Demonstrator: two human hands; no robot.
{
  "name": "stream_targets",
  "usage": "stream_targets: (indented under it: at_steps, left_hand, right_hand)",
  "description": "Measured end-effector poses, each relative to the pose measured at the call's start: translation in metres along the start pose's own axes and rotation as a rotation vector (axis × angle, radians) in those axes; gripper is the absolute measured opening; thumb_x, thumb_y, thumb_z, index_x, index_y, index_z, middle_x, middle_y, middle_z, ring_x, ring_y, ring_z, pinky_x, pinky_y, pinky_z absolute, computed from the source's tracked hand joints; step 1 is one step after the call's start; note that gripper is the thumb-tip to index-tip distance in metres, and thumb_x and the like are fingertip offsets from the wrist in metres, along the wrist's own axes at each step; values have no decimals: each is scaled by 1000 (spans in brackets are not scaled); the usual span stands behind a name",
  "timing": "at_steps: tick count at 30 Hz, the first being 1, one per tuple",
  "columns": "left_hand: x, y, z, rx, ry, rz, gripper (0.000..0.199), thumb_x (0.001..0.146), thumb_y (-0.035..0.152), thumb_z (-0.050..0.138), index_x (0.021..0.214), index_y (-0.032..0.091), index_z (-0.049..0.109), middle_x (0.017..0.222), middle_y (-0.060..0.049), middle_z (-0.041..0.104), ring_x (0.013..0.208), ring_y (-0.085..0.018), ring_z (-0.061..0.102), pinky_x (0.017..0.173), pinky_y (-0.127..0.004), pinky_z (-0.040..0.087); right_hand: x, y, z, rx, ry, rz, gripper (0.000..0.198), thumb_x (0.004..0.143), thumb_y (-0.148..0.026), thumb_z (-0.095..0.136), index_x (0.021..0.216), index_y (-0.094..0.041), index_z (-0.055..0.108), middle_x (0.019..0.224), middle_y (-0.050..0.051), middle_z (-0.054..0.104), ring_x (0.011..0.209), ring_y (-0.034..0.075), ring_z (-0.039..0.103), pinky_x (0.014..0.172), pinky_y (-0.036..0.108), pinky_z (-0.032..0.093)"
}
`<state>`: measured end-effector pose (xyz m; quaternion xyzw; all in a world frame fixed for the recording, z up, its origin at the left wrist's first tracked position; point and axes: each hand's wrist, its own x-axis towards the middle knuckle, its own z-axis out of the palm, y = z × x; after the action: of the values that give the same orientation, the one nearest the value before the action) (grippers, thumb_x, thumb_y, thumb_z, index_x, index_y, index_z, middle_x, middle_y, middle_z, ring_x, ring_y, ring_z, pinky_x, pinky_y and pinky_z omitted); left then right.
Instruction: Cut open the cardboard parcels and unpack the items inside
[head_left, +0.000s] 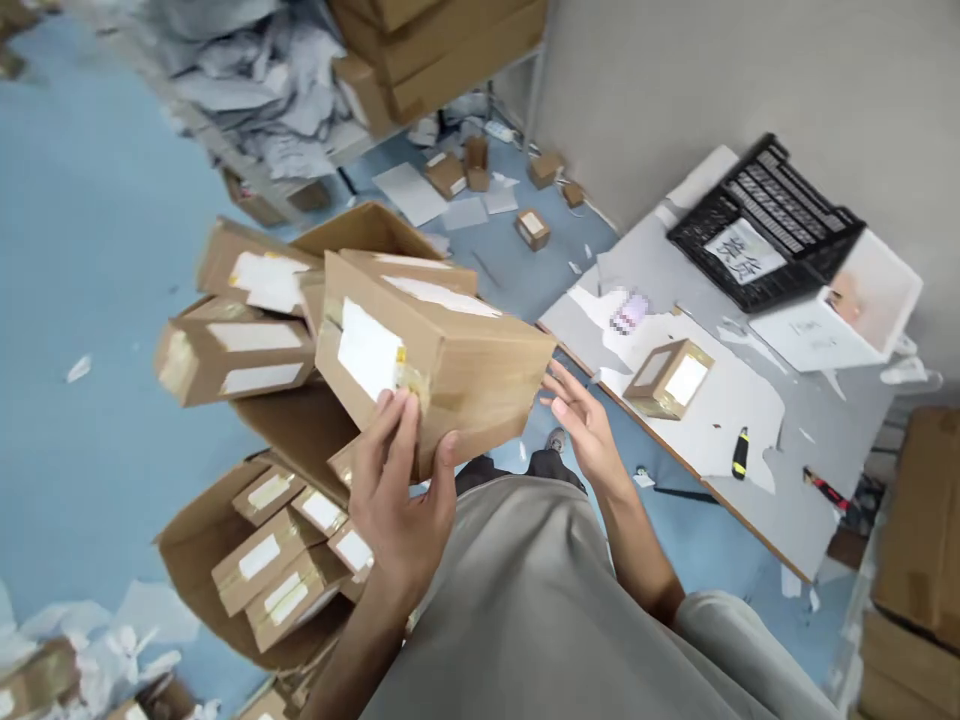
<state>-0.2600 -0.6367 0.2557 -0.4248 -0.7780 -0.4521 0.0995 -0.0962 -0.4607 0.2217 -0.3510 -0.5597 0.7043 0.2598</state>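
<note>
A taped cardboard box (487, 390) with white labels is tilted in front of me, above an open carton. My left hand (405, 490) grips its near lower corner, thumb on one face and fingers on the labelled side. At the box's right edge is my right hand (589, 430), its fingers spread and the fingertips close to the cardboard; whether they touch it I cannot tell. Other labelled boxes (251, 350) lie behind and to the left of the held one. Below them, an open carton (187, 540) contains several small labelled boxes (262, 570).
To the right stands a worktable (817, 500) with a small box (670, 380), a yellow-black utility knife (740, 453), a red-black tool (825, 488), a black crate (772, 220) and a white bin (825, 335). Paper scraps and small boxes litter the blue floor (97, 260). Shelving holds crumpled packaging (262, 100).
</note>
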Motion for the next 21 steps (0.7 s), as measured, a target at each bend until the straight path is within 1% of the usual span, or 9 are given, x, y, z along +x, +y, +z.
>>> stream_targets:
  at_steps: [3, 5, 7, 9, 11, 14, 16, 18, 21]
  left_hand:
    - [13, 46, 58, -87, -110, 199, 64, 112, 20, 76, 172, 36, 63, 147, -11, 81, 144, -33, 76, 127, -54, 61]
    - [18, 83, 104, -170, -170, 310, 62, 112, 18, 75, 171, 35, 65, 143, -10, 84, 139, -30, 78, 123, -50, 62]
    - [21, 124, 155, -266, -248, 407, 58, 113, 18, 74, 168, 34, 68, 143, -10, 85, 137, -29, 78, 121, -49, 63]
    - [19, 168, 205, -355, -355, 484, 51, 116, 21, 69, 165, 32, 71, 144, -10, 85, 138, -29, 77, 121, -50, 63]
    - [11, 210, 253, -442, -497, 549, 46, 119, 24, 62, 163, 31, 73, 148, -10, 84, 142, -30, 74, 123, -53, 62]
    - [-11, 265, 315, -583, -755, 635, 50, 120, 21, 51, 165, 32, 71, 158, -8, 80, 151, -30, 68, 129, -56, 57]
    - [-30, 290, 349, -660, -918, 677, 55, 119, 16, 48, 167, 31, 69, 163, -8, 76, 157, -30, 64, 132, -59, 54]
    - [-51, 304, 378, -700, -1066, 686, 61, 114, 9, 46, 167, 29, 68, 168, -8, 73, 162, -30, 61, 135, -62, 50]
    - [-80, 305, 416, -696, -1283, 634, 71, 104, 0, 44, 165, 26, 69, 174, -9, 67, 171, -30, 52, 144, -64, 37]
  right_hand:
    - [-30, 3, -76, 16, 199, -17, 101, 95, -81, 88, 179, -37, 56, 155, 12, 80, 148, 37, 74, 125, 59, 63]
    - [-49, 5, -128, 11, 356, -39, 113, 93, -79, 91, 186, -37, 43, 149, 13, 81, 141, 35, 77, 123, 58, 64]
    - [-69, 8, -180, -7, 523, -59, 122, 91, -77, 93, 190, -38, 33, 144, 12, 80, 135, 32, 79, 122, 56, 66]
    - [-89, 12, -229, -29, 668, -69, 128, 90, -76, 94, 192, -40, 25, 143, 11, 78, 131, 30, 80, 122, 55, 66]
    - [-109, 20, -270, -39, 779, -66, 133, 88, -74, 95, 193, -40, 20, 149, 11, 75, 135, 30, 79, 124, 54, 65]
    - [-139, 37, -317, -12, 898, -32, 135, 89, -72, 95, 193, -40, 14, 158, 14, 71, 144, 32, 75, 126, 55, 63]
    - [-154, 53, -340, 25, 975, -4, 131, 92, -70, 91, 192, -38, 13, 160, 16, 71, 147, 32, 73, 127, 56, 61]
    - [-161, 73, -356, 76, 1053, 17, 125, 95, -68, 87, 192, -34, 15, 161, 18, 71, 149, 32, 71, 129, 59, 57]
    - [-154, 112, -375, 197, 1112, 53, 122, 93, -69, 83, 189, -31, 18, 166, 19, 67, 152, 30, 68, 134, 62, 51]
